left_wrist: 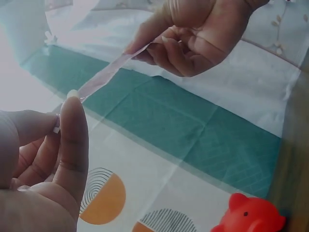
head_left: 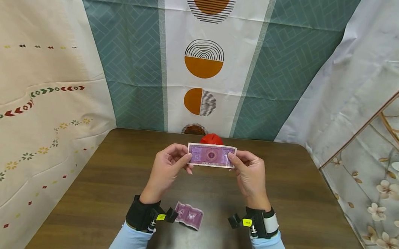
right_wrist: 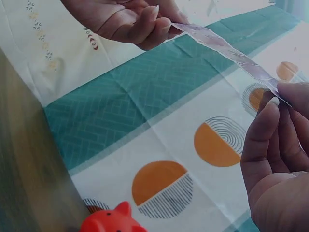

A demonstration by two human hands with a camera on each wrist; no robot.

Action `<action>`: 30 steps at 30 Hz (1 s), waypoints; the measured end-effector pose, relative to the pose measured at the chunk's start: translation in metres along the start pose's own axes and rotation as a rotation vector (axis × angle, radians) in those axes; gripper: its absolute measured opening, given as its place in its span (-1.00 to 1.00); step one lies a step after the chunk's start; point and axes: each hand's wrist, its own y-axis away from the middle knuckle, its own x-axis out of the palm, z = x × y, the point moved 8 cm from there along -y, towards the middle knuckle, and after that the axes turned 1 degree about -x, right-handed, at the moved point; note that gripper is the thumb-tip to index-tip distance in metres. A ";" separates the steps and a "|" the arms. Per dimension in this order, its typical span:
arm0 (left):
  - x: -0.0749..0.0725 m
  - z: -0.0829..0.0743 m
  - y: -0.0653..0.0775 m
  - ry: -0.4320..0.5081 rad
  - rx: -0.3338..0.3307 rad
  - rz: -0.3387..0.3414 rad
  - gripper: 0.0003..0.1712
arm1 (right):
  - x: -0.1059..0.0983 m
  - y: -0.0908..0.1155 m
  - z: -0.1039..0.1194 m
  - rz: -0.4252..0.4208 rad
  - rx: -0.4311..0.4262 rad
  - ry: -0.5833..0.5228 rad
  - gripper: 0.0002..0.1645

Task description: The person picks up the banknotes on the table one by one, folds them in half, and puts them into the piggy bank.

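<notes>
While both hands hold it up in front of the person, the purple banknote [head_left: 211, 155] runs crosswise, its long axis reaching from the left hand [head_left: 169, 167] to the right hand [head_left: 252, 173] and sitting almost level in the head view. One printed face is turned toward the head camera; the wrist views catch the note nearly edge-on, as a thin, slightly wavy strip. The fingers of each hand pinch one short end, thumbs on the near face, leaving the middle of the note unsupported.

A second note [head_left: 191, 216], creased, lies on the tabletop [head_left: 115, 180] near the left wrist strap [head_left: 144, 213], its long axis slanting down to the right. Behind the held note, a red pig figure [right_wrist: 113, 221] stands near the far edge, where patterned cloth [head_left: 203, 79] rises. Bare wood stretches outward from both forearms to the side edges, and more lies between them.
</notes>
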 end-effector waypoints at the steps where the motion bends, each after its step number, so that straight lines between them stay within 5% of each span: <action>1: 0.000 0.000 -0.001 -0.006 -0.002 -0.003 -0.79 | 0.000 0.000 0.000 -0.005 -0.001 -0.003 -0.79; 30: -0.002 0.003 -0.004 -0.031 -0.029 0.038 -0.82 | 0.002 0.000 -0.005 0.074 0.030 0.027 -0.78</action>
